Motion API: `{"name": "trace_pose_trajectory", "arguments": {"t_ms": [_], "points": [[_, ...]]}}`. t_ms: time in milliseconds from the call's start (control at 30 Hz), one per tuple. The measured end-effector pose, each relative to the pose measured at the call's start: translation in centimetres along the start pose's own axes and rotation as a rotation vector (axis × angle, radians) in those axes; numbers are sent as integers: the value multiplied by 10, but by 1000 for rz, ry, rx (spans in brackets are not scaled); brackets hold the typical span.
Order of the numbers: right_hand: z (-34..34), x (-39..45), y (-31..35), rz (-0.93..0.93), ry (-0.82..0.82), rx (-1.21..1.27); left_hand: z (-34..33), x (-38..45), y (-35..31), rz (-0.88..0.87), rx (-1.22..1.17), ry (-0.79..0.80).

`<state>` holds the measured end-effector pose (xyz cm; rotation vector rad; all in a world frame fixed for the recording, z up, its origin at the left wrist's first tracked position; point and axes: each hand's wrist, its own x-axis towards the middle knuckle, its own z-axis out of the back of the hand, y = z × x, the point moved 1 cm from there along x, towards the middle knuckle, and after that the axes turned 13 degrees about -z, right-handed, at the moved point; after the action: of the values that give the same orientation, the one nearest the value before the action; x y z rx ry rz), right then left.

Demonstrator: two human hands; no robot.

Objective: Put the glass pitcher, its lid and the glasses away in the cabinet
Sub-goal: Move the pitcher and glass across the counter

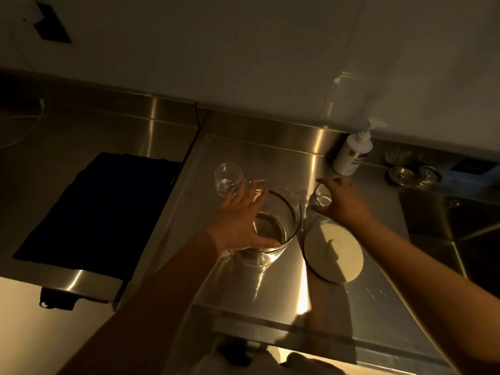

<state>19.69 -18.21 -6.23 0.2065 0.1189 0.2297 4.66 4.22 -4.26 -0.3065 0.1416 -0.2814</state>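
The glass pitcher (270, 226) stands mid-counter (270, 288), the left hand (240, 220) spread loosely over its left rim, grasping nothing. Just right, the right hand (343, 201) pinches a glass (322, 197) by its rim, the pale lid (334, 253) flat nearer. A second glass (227, 180) stands far-left of the pitcher.

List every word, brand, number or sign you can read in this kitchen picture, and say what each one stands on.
White pump bottle against the steel backsplash: a dark label band, too blurred to read.
Clear glass pitcher, round cream lid, two clear drinking glasses: no text visible.
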Motion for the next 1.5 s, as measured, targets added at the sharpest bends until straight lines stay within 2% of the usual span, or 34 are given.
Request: {"name": "trace_pose_trajectory", "arguments": {"t_ms": [200, 567, 733, 900, 1100, 1200, 1333, 1500], "points": [[7, -42, 6, 14, 17, -16, -4, -3, 0, 14, -3, -27], [0, -88, 22, 33, -20, 21, -28, -38, -1, -70, 81, -215], [-1, -95, 31, 26, -27, 23, -29, -48, 3, -6, 2, -209], [-5, -100, 35, -13, -36, 30, -21, -54, 1, -43, -49, -144], [-8, -102, 36, -53, -45, 42, -19, -53, 0, -50, 68, -86], [-10, -104, 37, -68, -58, 45, -26, -51, 3, -74, 177, -127], [-13, -105, 37, -86, -65, 41, -33, -53, 10, -190, 258, -187], [-14, -105, 38, -95, -65, 38, -31, -53, 18, -299, 331, -134]]}}
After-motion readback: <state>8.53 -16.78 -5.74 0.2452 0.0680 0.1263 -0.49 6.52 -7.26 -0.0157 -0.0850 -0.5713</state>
